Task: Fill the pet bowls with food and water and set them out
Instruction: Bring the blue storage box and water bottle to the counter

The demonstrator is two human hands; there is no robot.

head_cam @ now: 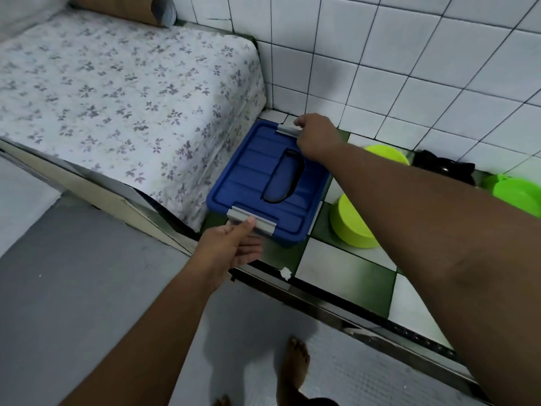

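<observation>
Both hands are on the box, well apart, one at each end. The left hand (231, 247) pinches the near latch (251, 222), thumb on top and fingers tucked under it. The right hand (314, 139) reaches across and curls its fingers over the far latch (288, 130).

Biggest thing here is the mattress (117, 98) in a flowery sheet, pushed up against the white tiled wall (409, 68), with a brown bolster (126, 7) at its far end. The person stands barefoot, one foot (295, 364) on the grey flooring (73, 288).

The blue box (248, 177) sits on the green-and-white checked floor (345, 273), just beside the mattress corner, lid on, with a dark handle (282, 175) set into the lid.

The green bowls are all on the checked floor right of the box: one (351, 224) just beside it and looking tilted, one (386, 153) near the wall, partly behind the right forearm, and more green (518, 194) further right, maybe two stacked, can't tell. Something black (442, 168) sits by the wall between them, too dark to make out.

A small white scrap (285, 273) lies at the floor edge.
</observation>
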